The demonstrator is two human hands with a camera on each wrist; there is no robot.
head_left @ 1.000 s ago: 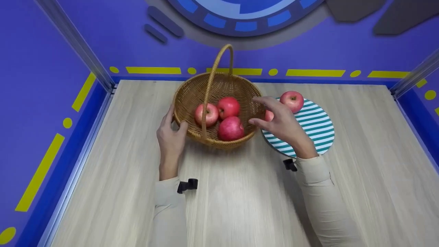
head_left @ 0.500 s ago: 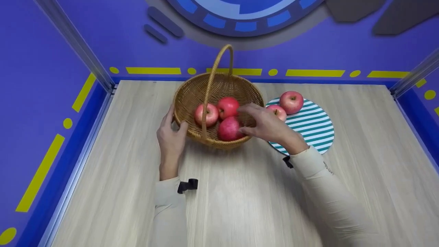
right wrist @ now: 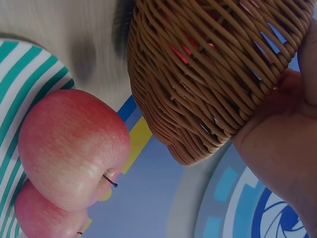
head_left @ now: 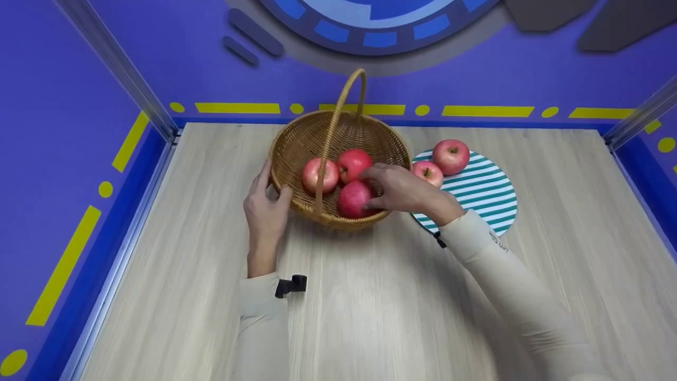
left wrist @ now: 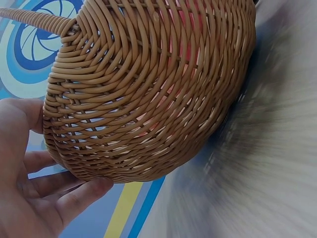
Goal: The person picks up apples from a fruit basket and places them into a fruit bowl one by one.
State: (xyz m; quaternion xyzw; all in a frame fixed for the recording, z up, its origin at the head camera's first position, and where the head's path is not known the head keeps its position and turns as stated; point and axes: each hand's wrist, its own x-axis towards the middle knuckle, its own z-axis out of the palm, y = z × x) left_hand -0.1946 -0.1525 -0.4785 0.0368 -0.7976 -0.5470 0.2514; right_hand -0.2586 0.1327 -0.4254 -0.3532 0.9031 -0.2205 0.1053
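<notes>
A brown wicker basket [head_left: 285, 145] with an arched handle stands at the back middle of the table, its mouth facing the head camera. My left hand [head_left: 267, 211] holds its left rim, with fingers and thumb on the wicker [left wrist: 124, 94] in the left wrist view. Inside lie three red apples. My right hand [head_left: 403, 189] reaches over the right rim, its thumb and fingers around the front apple [head_left: 351, 200]. The left apple [head_left: 312, 177] and the back apple [head_left: 355, 160] lie against it. The basket wall hides the right fingertips in the right wrist view.
Right of the basket lies a round green-and-white striped plate [head_left: 486, 196]. Two more apples sit on its far left part, the larger [head_left: 451, 156] behind the smaller [head_left: 427, 173]. Blue walls with silver frame posts border the wooden table [head_left: 349, 307].
My right hand has moved left from above the plate, over the basket's right rim, and its fingers have closed around the front apple. My left hand stays on the rim.
</notes>
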